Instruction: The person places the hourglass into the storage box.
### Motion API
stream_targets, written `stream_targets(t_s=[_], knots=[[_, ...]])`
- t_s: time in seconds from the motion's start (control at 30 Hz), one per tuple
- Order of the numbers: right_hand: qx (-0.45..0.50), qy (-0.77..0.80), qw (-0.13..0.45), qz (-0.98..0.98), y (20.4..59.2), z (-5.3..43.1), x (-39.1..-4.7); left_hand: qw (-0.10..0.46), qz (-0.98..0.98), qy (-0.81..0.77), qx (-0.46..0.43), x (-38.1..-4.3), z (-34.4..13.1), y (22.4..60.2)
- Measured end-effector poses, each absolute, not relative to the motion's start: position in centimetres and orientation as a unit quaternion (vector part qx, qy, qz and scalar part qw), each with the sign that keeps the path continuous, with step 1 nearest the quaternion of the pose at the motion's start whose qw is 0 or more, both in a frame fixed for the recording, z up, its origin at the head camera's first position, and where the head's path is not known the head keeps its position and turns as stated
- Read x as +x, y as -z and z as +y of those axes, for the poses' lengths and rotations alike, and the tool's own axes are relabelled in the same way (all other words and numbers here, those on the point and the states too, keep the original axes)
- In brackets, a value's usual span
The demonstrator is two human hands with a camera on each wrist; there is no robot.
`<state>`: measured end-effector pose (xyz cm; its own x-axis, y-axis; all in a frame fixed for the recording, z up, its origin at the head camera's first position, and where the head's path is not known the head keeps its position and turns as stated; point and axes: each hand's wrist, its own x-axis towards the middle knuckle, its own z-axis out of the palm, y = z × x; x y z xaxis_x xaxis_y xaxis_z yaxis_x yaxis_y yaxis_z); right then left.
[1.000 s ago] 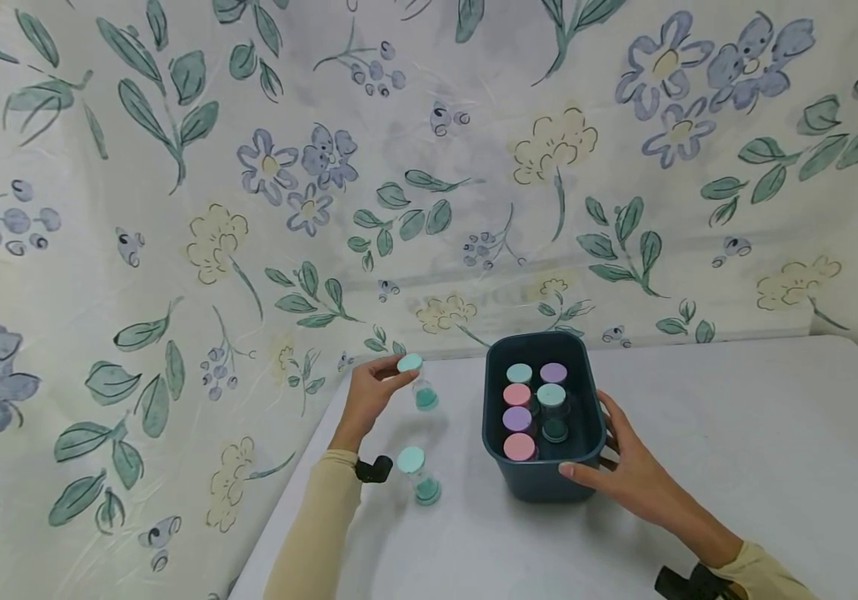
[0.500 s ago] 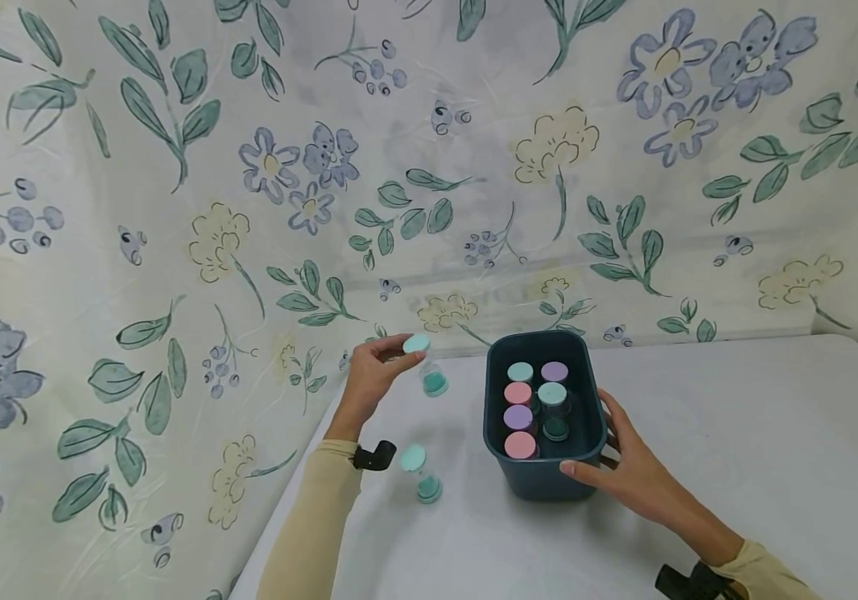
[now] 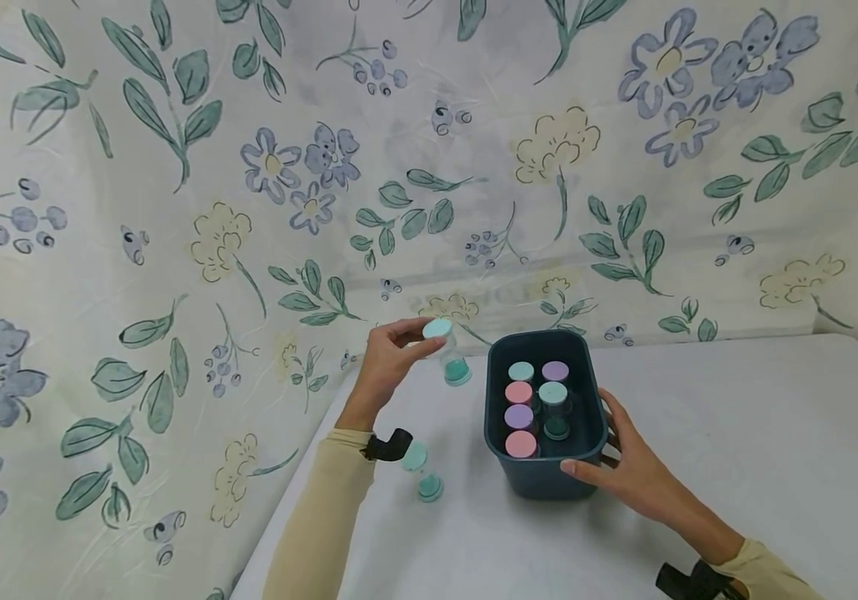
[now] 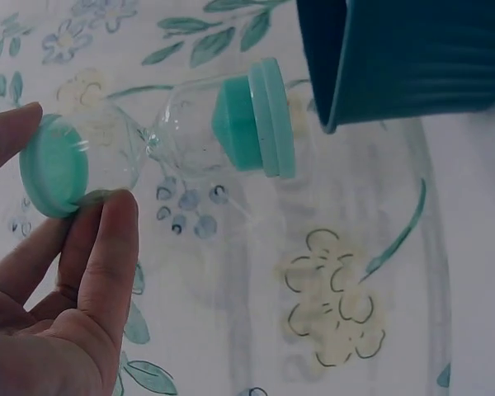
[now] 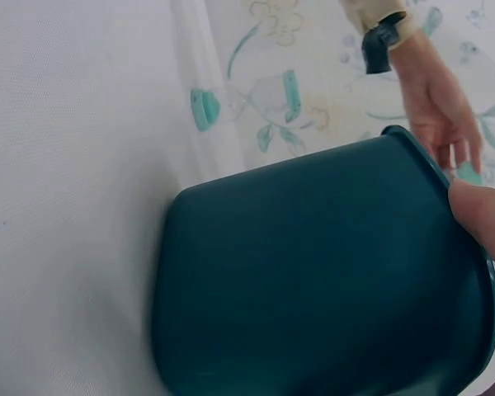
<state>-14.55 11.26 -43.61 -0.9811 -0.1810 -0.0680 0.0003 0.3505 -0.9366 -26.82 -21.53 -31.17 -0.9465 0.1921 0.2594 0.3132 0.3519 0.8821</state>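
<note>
My left hand point(image 3: 393, 360) pinches a sand timer point(image 4: 206, 132) by its mint-green cap, thumb and fingers at the cap's edge. The timer is clear glass with a narrow waist, and its green sand sits in the lower bulb. It hangs above the table, left of a dark teal bin point(image 5: 313, 264). My right hand point(image 3: 642, 479) grips the bin's near right corner, thumb over the rim and fingers along the side. Inside the bin stand several sand timers with mint, pink and purple caps, such as a pink-capped timer point(image 3: 521, 444).
Another mint-capped sand timer point(image 3: 423, 475) stands on the white table point(image 3: 744, 433), near my left forearm and left of the bin. A curtain point(image 3: 429, 167) with flowers and leaves hangs behind the table and along its left side.
My left hand has lifted the sand timer and carried it rightward, closer to the bin. My right hand keeps its grip on the bin, which stays in place.
</note>
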Motion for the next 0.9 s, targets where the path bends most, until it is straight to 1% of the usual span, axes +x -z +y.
stream_targets(t_s=[0.4,0.9], knots=[[-0.056,0.569,0.083,0.816,43.6,11.3,-14.5,0.044,-0.808,0.56,-0.18,-26.4,-19.2,30.2],[-0.059,0.566,0.082,0.818,43.7,11.3,-14.5,0.017,-0.8,0.559,-0.219,-26.1,-15.5,31.1]])
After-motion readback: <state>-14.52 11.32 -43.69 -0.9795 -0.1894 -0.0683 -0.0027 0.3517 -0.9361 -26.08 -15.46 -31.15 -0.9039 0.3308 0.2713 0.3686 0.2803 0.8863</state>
